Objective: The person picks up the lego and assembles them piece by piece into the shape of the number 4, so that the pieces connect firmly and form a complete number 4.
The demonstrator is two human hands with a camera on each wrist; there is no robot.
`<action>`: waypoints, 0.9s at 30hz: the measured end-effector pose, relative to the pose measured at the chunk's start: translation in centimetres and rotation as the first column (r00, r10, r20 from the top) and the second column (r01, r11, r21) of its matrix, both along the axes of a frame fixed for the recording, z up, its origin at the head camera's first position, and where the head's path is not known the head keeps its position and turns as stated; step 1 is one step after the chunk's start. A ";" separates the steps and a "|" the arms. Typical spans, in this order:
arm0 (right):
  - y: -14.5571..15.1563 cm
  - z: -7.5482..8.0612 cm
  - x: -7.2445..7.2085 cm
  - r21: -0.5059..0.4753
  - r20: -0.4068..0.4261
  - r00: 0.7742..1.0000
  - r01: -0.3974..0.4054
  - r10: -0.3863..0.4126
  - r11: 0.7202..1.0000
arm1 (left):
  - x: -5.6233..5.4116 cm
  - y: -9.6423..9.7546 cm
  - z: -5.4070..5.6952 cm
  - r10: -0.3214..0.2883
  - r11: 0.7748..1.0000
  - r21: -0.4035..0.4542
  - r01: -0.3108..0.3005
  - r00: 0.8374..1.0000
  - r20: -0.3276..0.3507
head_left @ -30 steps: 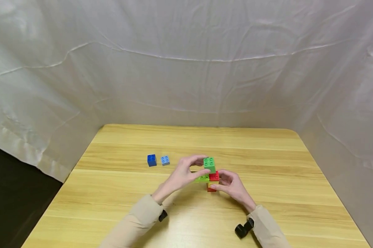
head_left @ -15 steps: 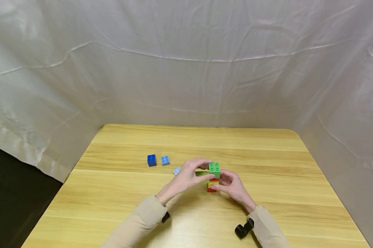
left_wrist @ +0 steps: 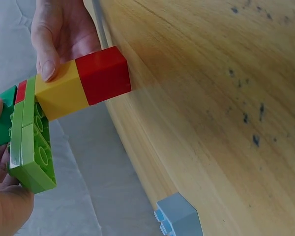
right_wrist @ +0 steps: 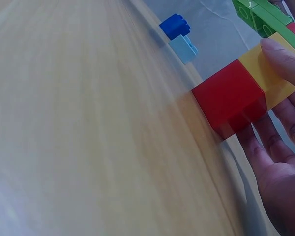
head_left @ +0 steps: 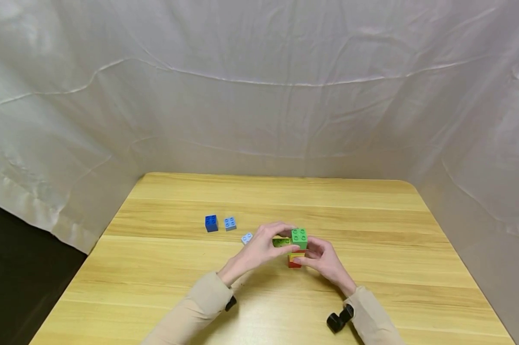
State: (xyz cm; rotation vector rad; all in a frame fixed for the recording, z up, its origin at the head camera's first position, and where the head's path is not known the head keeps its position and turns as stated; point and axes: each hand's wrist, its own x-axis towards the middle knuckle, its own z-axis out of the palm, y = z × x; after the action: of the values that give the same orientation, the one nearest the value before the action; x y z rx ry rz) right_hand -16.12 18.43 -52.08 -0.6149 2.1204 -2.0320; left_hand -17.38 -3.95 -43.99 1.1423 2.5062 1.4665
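Observation:
A small tower of toy building bricks stands in front of me. Its base is a red brick (left_wrist: 104,76), with a yellow brick (left_wrist: 64,91) on it. Above the yellow one, lime green bricks (left_wrist: 33,147) jut out to the left. Over their right end lies a thin red brick (left_wrist: 20,92), topped by a green brick (head_left: 299,238). My left hand (head_left: 259,245) pinches the green brick between thumb and fingers. From the right side, my right hand (head_left: 324,261) grips the yellow brick, its thumb at the front.
Left of the tower, a dark blue brick (head_left: 211,223) and a light blue brick (head_left: 230,223) lie on the wooden table (head_left: 155,268). A pale blue brick (head_left: 247,238) is partly hidden behind my left hand. A pale curtain (head_left: 259,120) hangs around the table.
My left hand has moved right and slightly down, bringing the green brick onto the thin red one. That uncovers the pale blue brick. My right hand has kept its place.

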 end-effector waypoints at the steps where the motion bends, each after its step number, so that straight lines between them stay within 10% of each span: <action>1: 0.0 0.0 0.0 0.001 -0.003 1.000 0.000 0.000 1.000 | 0.0 0.0 0.0 -0.002 1.000 0.000 0.002 1.000 -0.005; 27: -0.1 -0.1 0.1 0.012 0.026 0.999 0.027 -0.028 1.000 | 0.2 -0.1 -0.1 -0.029 0.999 -0.042 0.025 0.994 -0.106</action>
State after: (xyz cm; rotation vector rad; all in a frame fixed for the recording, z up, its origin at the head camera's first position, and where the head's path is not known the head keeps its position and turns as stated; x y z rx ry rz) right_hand -15.99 18.36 -52.19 -0.5578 2.1357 -2.0295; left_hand -17.13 -4.08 -44.14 1.2755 2.5655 1.3773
